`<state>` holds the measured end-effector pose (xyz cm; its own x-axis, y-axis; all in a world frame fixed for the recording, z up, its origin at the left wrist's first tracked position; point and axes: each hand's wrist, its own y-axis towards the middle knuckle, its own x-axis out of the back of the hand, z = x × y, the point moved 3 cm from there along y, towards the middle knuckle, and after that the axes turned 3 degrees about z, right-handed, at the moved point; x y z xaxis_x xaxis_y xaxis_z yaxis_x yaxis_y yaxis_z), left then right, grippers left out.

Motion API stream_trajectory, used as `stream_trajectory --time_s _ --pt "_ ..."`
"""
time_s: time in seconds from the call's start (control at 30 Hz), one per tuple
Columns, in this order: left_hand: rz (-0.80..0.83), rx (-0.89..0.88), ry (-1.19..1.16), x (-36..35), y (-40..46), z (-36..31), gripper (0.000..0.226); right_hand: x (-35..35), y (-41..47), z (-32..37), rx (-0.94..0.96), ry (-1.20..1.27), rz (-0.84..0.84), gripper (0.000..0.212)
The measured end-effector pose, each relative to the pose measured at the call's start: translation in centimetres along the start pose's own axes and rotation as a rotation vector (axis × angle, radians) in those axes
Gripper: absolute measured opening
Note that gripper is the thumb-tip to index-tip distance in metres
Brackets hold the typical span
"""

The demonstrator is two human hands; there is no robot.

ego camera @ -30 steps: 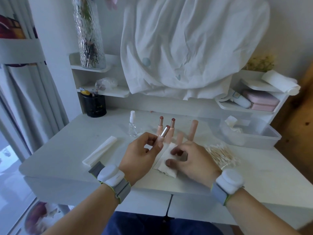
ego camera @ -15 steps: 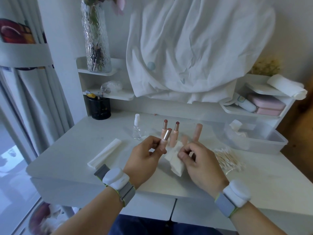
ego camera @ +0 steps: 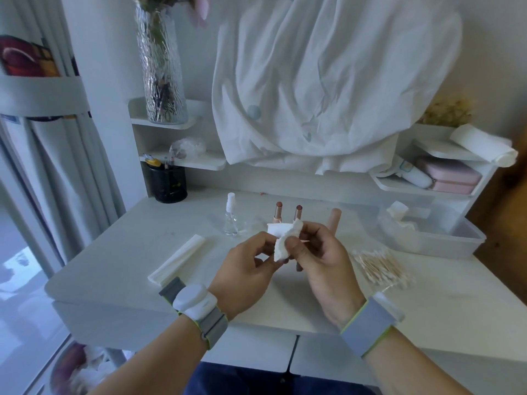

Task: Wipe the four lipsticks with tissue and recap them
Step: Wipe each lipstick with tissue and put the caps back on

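White tissue [ego camera: 285, 238] is pinched by both hands, left [ego camera: 246, 269] and right [ego camera: 322, 260], above the counter [ego camera: 114, 266], wrapped round a lipstick (mostly hidden). Wiping looks underway; next comes recapping, while two uncapped lipsticks [ego camera: 287, 213] wait behind.

Both forearms reached forward; the left hand [ego camera: 247, 263] and right hand [ego camera: 322, 259] met with fingers curled, pinching between them.

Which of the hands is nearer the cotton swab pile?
Right. The right hand is just left of the cotton swab pile; the left hand is further left, beyond the tissue.
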<state>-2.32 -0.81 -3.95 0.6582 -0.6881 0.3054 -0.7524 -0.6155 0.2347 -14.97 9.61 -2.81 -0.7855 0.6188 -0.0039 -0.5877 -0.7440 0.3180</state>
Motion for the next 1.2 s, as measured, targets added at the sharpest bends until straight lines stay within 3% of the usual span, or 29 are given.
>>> stream_trajectory --time_s 0.33,0.47,0.63,0.73,0.9,1.1,1.2 --pt "-0.022 0.029 0.037 -0.2 0.2 0.5 0.015 0.5 0.0 -0.5 -0.038 0.082 -0.028 0.012" --pt "-0.004 0.050 0.030 -0.2 0.3 0.6 0.008 0.7 0.0 -0.6 -0.070 0.125 -0.051 0.010" --pt "0.033 0.048 0.068 -0.5 0.3 0.3 0.018 0.7 0.0 -0.6 -0.076 0.184 -0.046 0.008" --pt "0.017 0.044 0.033 -0.5 0.3 0.4 0.004 0.8 0.0 -0.6 -0.081 0.221 -0.043 0.019" --pt "-0.035 0.040 0.049 -0.3 0.3 0.5 0.011 0.8 0.0 -0.7 -0.088 0.244 -0.018 0.020" --pt "0.023 0.048 0.050 -0.4 0.2 0.3 0.014 1.0 0.2 -1.0 -0.085 0.267 -0.037 0.023" --pt "0.004 0.040 0.029 -0.4 0.2 0.3 0.003 1.1 0.2 -0.9 -0.079 0.266 -0.042 0.030"
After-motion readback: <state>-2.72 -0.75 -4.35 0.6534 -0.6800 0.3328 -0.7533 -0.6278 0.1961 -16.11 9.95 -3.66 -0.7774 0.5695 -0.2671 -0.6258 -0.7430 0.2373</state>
